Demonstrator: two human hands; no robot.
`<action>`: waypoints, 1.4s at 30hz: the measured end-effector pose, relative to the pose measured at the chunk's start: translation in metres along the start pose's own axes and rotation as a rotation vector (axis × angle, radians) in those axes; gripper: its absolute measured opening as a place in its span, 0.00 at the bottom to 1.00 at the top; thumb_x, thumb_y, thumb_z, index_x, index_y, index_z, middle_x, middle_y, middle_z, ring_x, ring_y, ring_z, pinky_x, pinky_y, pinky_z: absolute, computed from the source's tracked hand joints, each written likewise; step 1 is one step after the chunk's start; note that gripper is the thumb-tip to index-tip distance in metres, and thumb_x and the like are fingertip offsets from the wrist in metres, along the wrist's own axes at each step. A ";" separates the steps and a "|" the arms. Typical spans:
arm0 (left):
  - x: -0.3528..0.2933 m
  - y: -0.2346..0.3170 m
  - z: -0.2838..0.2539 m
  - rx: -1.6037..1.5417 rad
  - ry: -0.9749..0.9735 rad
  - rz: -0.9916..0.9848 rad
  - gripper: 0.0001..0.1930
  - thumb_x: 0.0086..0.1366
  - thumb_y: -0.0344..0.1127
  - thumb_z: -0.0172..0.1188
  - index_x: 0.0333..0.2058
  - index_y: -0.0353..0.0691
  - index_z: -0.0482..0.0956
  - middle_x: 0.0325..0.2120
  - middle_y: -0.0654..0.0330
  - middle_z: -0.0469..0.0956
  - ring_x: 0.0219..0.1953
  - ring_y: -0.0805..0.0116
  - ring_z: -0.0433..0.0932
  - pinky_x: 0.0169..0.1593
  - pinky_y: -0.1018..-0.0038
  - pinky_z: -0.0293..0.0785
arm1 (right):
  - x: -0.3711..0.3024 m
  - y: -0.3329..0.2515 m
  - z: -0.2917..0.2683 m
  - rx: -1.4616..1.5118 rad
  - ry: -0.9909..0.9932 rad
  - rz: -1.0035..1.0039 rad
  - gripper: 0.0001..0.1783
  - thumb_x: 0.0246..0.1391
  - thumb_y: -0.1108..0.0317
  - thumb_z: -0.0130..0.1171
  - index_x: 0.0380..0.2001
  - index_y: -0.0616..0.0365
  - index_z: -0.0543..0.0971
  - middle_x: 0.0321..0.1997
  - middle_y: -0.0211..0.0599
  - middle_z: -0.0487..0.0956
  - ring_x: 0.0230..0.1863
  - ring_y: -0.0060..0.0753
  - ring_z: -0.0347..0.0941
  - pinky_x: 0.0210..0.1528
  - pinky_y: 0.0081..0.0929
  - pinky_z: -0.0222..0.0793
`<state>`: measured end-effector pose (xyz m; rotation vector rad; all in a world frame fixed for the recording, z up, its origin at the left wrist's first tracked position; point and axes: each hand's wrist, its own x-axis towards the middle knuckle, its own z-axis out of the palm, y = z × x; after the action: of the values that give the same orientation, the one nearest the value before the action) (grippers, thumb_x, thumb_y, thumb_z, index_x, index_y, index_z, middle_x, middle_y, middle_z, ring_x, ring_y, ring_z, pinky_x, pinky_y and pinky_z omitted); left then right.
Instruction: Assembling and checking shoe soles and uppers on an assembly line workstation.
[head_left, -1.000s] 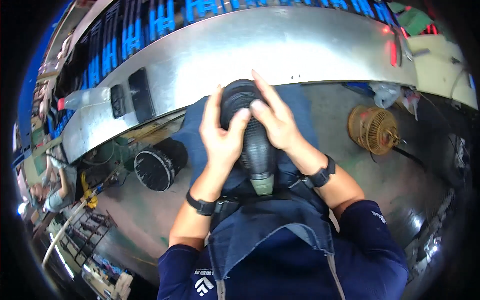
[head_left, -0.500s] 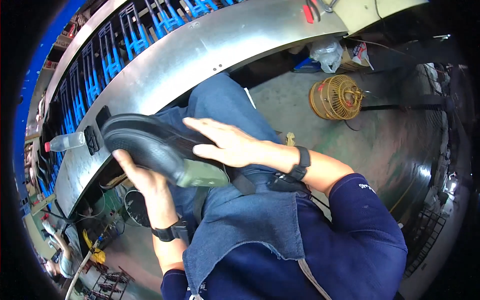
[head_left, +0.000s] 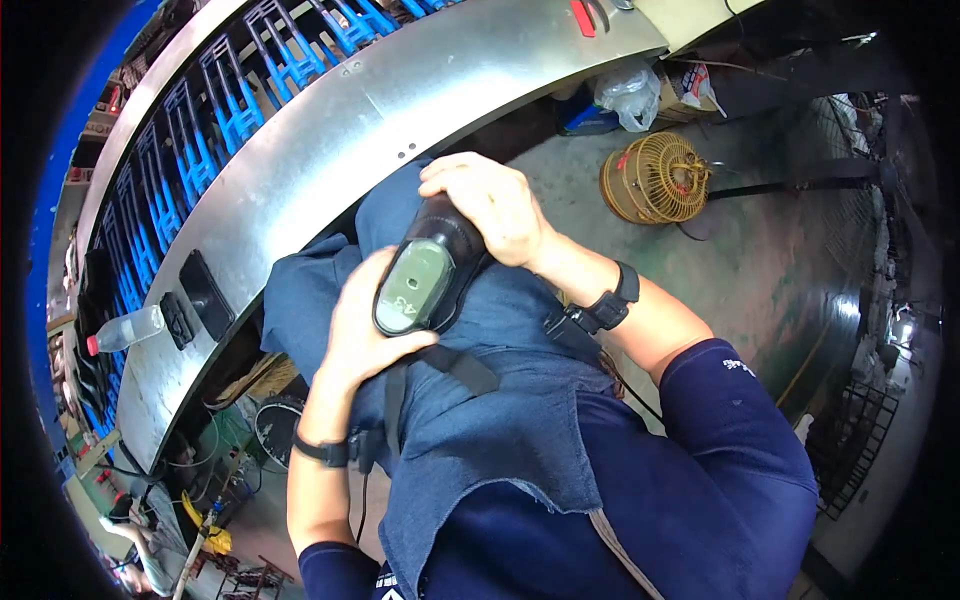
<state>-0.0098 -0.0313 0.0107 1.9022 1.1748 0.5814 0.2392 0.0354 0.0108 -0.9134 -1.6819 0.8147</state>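
I hold a black shoe [head_left: 432, 262] on a grey-green last over my lap, heel end turned toward me. My left hand [head_left: 368, 325] cups it from below and the left side. My right hand [head_left: 492, 205] wraps over its far, upper end. Both wrists wear black bands. A dark blue denim apron [head_left: 500, 400] covers my knees under the shoe.
A curved metal conveyor edge [head_left: 330, 130] runs across the top left, with blue racks [head_left: 240, 90] behind it. A clear bottle with a red cap [head_left: 125, 330] and a dark phone [head_left: 207, 292] lie on it. A round wire fan cage [head_left: 655, 180] sits on the floor at right.
The shoe has turned from lying sideways with its sole showing to pointing away from me, heel end up. My right hand moved from its top to its far end.
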 end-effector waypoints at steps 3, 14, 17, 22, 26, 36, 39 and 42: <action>0.007 -0.020 0.019 -0.114 0.066 -0.007 0.49 0.37 0.47 0.80 0.58 0.31 0.68 0.53 0.45 0.73 0.57 0.47 0.72 0.61 0.59 0.69 | 0.005 0.009 -0.002 0.007 -0.003 0.039 0.15 0.63 0.65 0.50 0.36 0.65 0.81 0.41 0.48 0.82 0.45 0.44 0.80 0.50 0.32 0.74; 0.019 -0.013 0.027 -0.069 0.281 0.030 0.44 0.37 0.49 0.79 0.52 0.31 0.74 0.43 0.44 0.80 0.45 0.45 0.80 0.51 0.59 0.77 | 0.075 0.010 -0.078 -0.153 -0.258 0.534 0.21 0.67 0.58 0.48 0.49 0.66 0.79 0.49 0.44 0.80 0.50 0.39 0.78 0.54 0.34 0.72; 0.019 -0.011 0.022 -0.086 0.252 -0.007 0.45 0.36 0.49 0.80 0.52 0.31 0.74 0.43 0.44 0.80 0.46 0.46 0.81 0.52 0.60 0.77 | 0.131 0.035 -0.168 -0.578 0.005 0.159 0.19 0.64 0.61 0.56 0.50 0.64 0.78 0.46 0.40 0.81 0.47 0.30 0.78 0.51 0.28 0.72; 0.022 -0.017 0.026 -0.171 0.196 -0.008 0.46 0.35 0.50 0.80 0.52 0.31 0.73 0.44 0.45 0.78 0.48 0.48 0.79 0.54 0.60 0.74 | 0.257 0.023 -0.377 -1.120 0.581 0.013 0.24 0.59 0.61 0.54 0.56 0.62 0.75 0.50 0.55 0.79 0.53 0.54 0.75 0.57 0.43 0.69; 0.023 -0.020 0.031 -0.164 0.194 0.025 0.46 0.35 0.52 0.80 0.51 0.30 0.73 0.43 0.45 0.78 0.46 0.47 0.79 0.51 0.60 0.75 | 0.301 0.004 -0.458 -1.650 0.651 0.062 0.29 0.57 0.67 0.50 0.64 0.49 0.70 0.53 0.53 0.74 0.55 0.57 0.70 0.58 0.49 0.68; 0.044 -0.011 0.008 -0.476 0.066 -0.152 0.42 0.42 0.44 0.79 0.55 0.30 0.74 0.48 0.50 0.80 0.49 0.63 0.79 0.55 0.68 0.73 | 0.308 0.003 -0.501 -2.028 0.380 0.047 0.34 0.51 0.75 0.51 0.65 0.49 0.69 0.47 0.47 0.73 0.48 0.54 0.72 0.51 0.45 0.71; 0.059 -0.023 0.003 -1.005 0.382 -0.351 0.35 0.49 0.38 0.70 0.56 0.30 0.73 0.48 0.60 0.78 0.50 0.69 0.75 0.57 0.73 0.69 | 0.307 0.012 -0.493 -2.017 0.279 0.096 0.33 0.54 0.73 0.52 0.66 0.48 0.68 0.47 0.49 0.74 0.50 0.55 0.72 0.53 0.47 0.71; 0.090 -0.076 -0.033 -1.228 0.659 -0.463 0.21 0.55 0.43 0.66 0.44 0.37 0.77 0.34 0.68 0.75 0.37 0.74 0.73 0.44 0.75 0.68 | 0.311 0.014 -0.490 -1.886 0.462 0.018 0.29 0.57 0.72 0.51 0.63 0.51 0.69 0.48 0.51 0.74 0.50 0.57 0.71 0.53 0.47 0.70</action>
<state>-0.0314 0.0802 -0.0355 0.3780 1.1379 1.3114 0.6501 0.3558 0.2663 -2.0242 -1.6461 -1.2854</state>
